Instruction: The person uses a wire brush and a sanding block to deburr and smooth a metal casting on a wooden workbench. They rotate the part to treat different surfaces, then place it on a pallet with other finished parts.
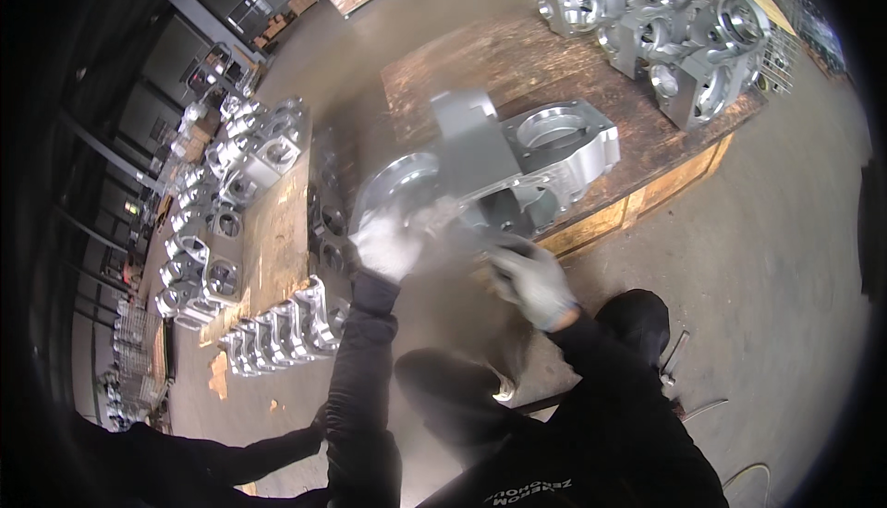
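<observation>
- Here's the metal casting (476, 152), silver-grey and bulky, at the near edge of the worn brown table (453, 55).
- A broad ring sits at its left, smeared by motion; a flat, pale plate rises at its middle.
- Just to the right, a second casting (601, 147) shows a smooth, bright-rimmed round bore; whether the two are joined, one cannot tell.
- In comes the gloved left hand (388, 244), a white blur at the ring's near side; whether it grips, one cannot tell.
- And the gloved right hand (536, 286), fingers looking curled, just below the castings; blur hides whether it holds anything.
- Over at the far right corner, a cluster of similar castings (684, 73) gleams, with round openings facing various ways.
</observation>
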Demonstrator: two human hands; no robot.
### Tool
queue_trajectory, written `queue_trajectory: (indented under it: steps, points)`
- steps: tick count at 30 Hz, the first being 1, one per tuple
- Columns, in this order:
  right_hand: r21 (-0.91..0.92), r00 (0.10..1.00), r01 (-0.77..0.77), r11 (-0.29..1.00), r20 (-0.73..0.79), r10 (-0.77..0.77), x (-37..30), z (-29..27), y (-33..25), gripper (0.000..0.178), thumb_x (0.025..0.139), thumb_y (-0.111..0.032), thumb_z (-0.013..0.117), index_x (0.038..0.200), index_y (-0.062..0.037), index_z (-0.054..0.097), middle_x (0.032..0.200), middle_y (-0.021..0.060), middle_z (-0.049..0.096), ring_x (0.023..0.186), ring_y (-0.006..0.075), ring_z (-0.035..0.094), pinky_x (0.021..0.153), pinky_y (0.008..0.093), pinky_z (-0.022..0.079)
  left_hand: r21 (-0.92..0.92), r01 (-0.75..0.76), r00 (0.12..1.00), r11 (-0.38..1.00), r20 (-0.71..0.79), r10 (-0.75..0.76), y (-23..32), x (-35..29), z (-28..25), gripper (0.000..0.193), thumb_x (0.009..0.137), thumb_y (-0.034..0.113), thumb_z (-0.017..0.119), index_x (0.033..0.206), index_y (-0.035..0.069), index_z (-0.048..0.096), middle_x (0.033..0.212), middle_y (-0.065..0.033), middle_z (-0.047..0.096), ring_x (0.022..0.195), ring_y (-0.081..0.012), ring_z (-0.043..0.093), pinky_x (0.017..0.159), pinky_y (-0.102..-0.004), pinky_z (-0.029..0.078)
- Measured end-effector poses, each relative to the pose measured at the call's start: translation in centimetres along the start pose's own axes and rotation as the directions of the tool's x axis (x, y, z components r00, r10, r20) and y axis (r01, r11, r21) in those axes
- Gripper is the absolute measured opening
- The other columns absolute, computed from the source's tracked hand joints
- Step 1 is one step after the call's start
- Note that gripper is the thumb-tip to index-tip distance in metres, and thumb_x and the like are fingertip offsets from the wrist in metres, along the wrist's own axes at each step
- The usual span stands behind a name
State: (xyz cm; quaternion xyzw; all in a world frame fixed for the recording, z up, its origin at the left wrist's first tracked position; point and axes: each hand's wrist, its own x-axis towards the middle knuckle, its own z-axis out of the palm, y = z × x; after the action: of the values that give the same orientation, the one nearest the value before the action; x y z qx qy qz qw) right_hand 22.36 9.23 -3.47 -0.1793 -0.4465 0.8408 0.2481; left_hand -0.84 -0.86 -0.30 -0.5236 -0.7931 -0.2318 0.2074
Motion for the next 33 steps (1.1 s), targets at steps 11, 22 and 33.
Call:
queue_trajectory:
  steps: [11,22,33]
  points:
    - [0.134,0.94,-0.274,0.952,-0.174,0.295,-0.6,-2.5,2.4,0.022,0.105,-0.015,0.059,0.123,-0.0051,0.066,0.075,0.0016,0.055,0.049,0.0065,0.038,0.042,0.0201,0.027,0.054,0.086,0.989,0.995,0.117,-0.092,0.6,-0.2,0.1,0.045,0.092,0.036,0.071,0.124,0.004,0.068,0.117,-0.0227,0.073,0.104,-0.0422,0.07,0.092,-0.0531,0.053]
    - [0.158,0.972,-0.093,0.983,-0.198,0.124,-1.0,-2.2,6.3,0.015,0.105,-0.018,0.065,0.115,-0.0091,0.07,0.076,-0.0034,0.058,0.049,0.0029,0.04,0.042,0.0174,0.025,-0.505,0.491,0.867,0.71,0.365,-0.341,10.9,-14.1,9.8,0.034,0.112,0.029,0.048,0.116,0.0,0.067,0.097,-0.0135,0.071,0.083,-0.0228,0.07,0.07,-0.0341,0.056]
    - [-0.748,0.775,0.403,0.527,-0.028,-0.632,1.0,-4.1,12.3,0.024,0.104,-0.011,0.064,0.127,-0.0081,0.07,0.08,-0.0059,0.064,0.055,0.0024,0.047,0.046,0.0191,0.029,-0.819,0.547,0.763,-0.175,0.573,-0.297,11.7,-11.5,8.4,0.05,0.116,0.04,0.041,0.109,0.003,0.073,0.092,-0.0084,0.072,0.084,-0.0191,0.071,0.075,-0.0364,0.057]
